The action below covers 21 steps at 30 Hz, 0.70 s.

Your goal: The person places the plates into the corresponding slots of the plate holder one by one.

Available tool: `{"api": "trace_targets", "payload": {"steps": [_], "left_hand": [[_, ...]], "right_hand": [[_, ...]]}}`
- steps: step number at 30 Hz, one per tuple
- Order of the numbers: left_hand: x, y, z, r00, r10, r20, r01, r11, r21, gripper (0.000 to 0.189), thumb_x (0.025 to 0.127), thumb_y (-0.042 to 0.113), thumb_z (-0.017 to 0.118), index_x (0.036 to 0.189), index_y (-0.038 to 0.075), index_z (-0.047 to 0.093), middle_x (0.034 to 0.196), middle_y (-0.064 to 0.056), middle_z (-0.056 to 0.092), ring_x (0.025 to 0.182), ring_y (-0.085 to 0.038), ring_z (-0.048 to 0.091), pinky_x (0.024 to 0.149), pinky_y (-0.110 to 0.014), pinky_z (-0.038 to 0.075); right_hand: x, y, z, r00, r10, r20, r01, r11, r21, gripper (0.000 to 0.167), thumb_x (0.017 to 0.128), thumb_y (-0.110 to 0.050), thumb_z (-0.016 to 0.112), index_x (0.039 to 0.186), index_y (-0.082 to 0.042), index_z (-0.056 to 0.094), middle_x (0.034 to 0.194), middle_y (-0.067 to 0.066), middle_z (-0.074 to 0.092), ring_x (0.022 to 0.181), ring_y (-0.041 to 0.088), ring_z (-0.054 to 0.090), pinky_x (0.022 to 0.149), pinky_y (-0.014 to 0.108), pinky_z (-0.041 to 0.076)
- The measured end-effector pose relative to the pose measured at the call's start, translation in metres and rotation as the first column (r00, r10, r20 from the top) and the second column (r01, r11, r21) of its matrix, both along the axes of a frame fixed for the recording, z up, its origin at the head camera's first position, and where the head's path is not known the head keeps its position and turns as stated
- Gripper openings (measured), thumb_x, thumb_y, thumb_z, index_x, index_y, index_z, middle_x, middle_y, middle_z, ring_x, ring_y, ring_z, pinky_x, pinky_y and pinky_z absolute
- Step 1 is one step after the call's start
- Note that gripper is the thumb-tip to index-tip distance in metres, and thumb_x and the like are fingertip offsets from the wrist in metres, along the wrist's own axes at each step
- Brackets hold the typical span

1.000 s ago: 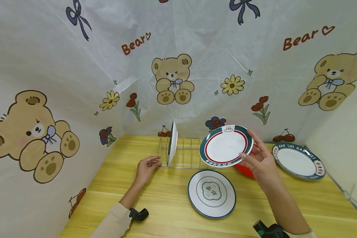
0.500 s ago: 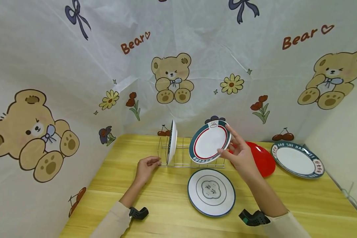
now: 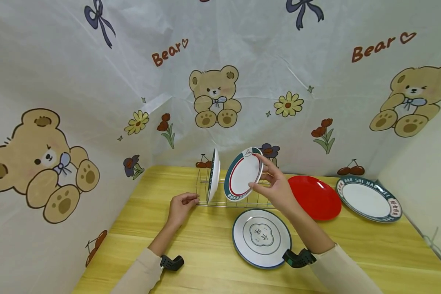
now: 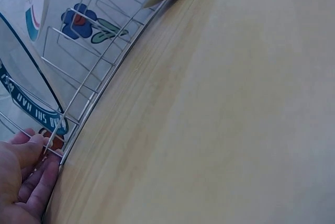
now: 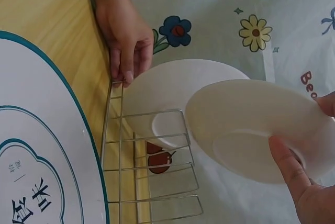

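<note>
At the left end of a wire dish rack (image 5: 152, 113), my left hand (image 3: 180, 208) pinches the wire between thumb and fingers. A white plate with a dark green lettered rim (image 3: 214, 179) stands on edge in the rack near that hand. My right hand (image 3: 275, 187) grips the right edge of a plate with a green rim and red ring (image 3: 243, 173). This plate is tilted and raised over the middle of the rack, apart from the standing plate. The right wrist view shows its plain white underside, with fingers (image 5: 293, 174) against it.
In front of the rack, a white plate with a blue rim (image 3: 261, 239) lies on the wooden table (image 3: 206, 261). To the right are a red plate (image 3: 317, 200) and an oval plate with a lettered rim (image 3: 367, 200). A bear-print cloth (image 3: 213, 45) hangs behind.
My right hand has carried the green-rimmed plate leftward over the rack and turned it more on edge. The red plate has come into full view. My left hand stays at the rack.
</note>
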<state>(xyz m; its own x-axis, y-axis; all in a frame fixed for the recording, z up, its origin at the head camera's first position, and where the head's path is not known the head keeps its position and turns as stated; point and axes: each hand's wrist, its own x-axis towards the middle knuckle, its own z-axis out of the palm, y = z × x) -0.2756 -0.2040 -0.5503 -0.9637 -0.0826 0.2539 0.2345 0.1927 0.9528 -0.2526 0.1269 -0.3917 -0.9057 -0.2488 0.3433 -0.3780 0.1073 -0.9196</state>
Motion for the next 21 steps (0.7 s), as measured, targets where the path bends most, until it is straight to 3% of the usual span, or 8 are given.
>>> {"api": "trace_targets", "payload": {"steps": [6,11,17,21], "left_hand": [[-0.001,0.001,0.001,1.0,-0.001,0.023,0.0,0.998,0.07,0.012,0.09,0.001,0.077,0.102,-0.001,0.078,0.103,-0.018,0.075,0.09,-0.029,0.074,0.073,-0.024,0.062],[-0.001,0.002,0.002,1.0,-0.021,0.011,0.019,0.991,0.135,0.014,0.09,-0.001,0.075,0.103,-0.004,0.077,0.105,-0.022,0.074,0.088,-0.03,0.074,0.073,-0.027,0.063],[-0.003,0.001,0.003,1.0,-0.018,-0.007,0.019,0.991,0.13,0.013,0.089,-0.003,0.076,0.102,-0.005,0.076,0.104,-0.021,0.075,0.084,-0.02,0.074,0.073,-0.027,0.063],[-0.004,0.0,0.003,1.0,-0.005,0.005,0.005,0.992,0.124,0.014,0.088,-0.004,0.076,0.102,-0.006,0.076,0.104,-0.021,0.075,0.085,-0.02,0.074,0.075,-0.026,0.063]], "right_hand": [[-0.006,-0.009,0.001,0.999,0.019,-0.042,-0.017,0.999,0.04,0.082,0.087,0.0,0.079,0.156,-0.02,0.042,0.125,0.02,0.056,0.104,0.038,0.061,0.081,0.031,0.062],[-0.011,-0.011,0.001,0.998,0.029,-0.06,-0.025,0.997,0.072,0.082,0.087,-0.001,0.079,0.156,-0.024,0.042,0.123,0.018,0.058,0.101,0.035,0.063,0.08,0.032,0.063],[-0.017,-0.016,0.001,0.998,0.033,-0.045,-0.029,0.995,0.096,0.082,0.086,-0.002,0.081,0.155,-0.029,0.044,0.12,0.017,0.059,0.101,0.034,0.063,0.078,0.033,0.063],[-0.02,-0.023,0.003,0.999,0.035,-0.039,-0.029,0.991,0.127,0.083,0.085,-0.003,0.082,0.155,-0.027,0.044,0.118,0.019,0.059,0.099,0.034,0.064,0.076,0.029,0.063]]}}
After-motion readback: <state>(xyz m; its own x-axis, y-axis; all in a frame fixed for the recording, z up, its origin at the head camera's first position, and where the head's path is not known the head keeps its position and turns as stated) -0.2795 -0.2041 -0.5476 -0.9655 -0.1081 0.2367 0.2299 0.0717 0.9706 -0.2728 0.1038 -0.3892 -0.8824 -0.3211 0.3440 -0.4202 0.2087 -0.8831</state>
